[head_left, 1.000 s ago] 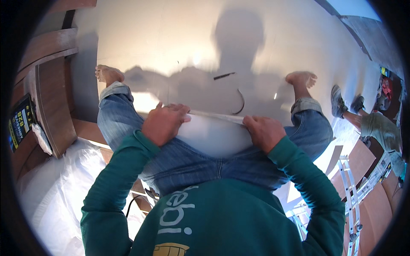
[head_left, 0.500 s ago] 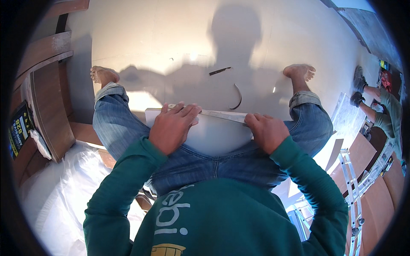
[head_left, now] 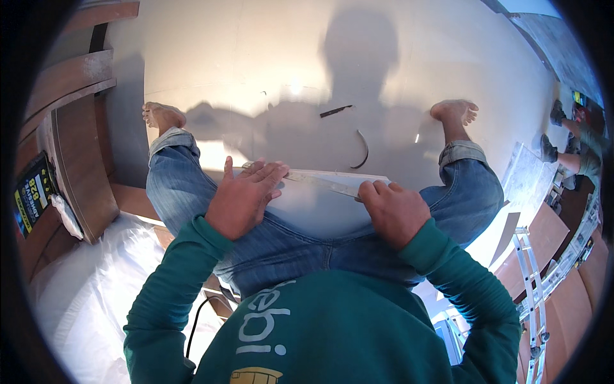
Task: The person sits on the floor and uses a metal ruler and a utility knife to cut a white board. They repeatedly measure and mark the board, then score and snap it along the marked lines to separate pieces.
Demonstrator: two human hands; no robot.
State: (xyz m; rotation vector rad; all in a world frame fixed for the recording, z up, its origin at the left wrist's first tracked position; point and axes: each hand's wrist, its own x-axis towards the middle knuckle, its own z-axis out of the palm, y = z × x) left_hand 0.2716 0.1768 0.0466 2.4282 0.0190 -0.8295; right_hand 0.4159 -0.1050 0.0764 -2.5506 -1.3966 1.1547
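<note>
A white panel (head_left: 313,214) is held between my jeans-clad thighs, its far edge facing away from me. Slantwise across that edge lies a long, flat metal tool (head_left: 323,184) that looks like a file. Its right end is in my right hand (head_left: 398,211), fingers curled round it. My left hand (head_left: 246,197) presses the other end with its middle fingers, palm down, the little finger sticking out; the fingers cover that tip. Beyond the panel, a dark thin strip (head_left: 336,111) and a curved strip (head_left: 364,148) lie on the pale floor.
My bare feet rest on the floor (head_left: 256,51) either side. At left stand brown boards (head_left: 80,169), a black-and-yellow box (head_left: 33,195) and clear plastic sheeting (head_left: 102,294). A ladder (head_left: 529,288) lies at right, with another person's legs (head_left: 566,153) farther off.
The metal tool has shifted across the panel's edge and slants more, its right end nearer me. Both hands moved with it; my left little finger has spread. The other person has moved farther right.
</note>
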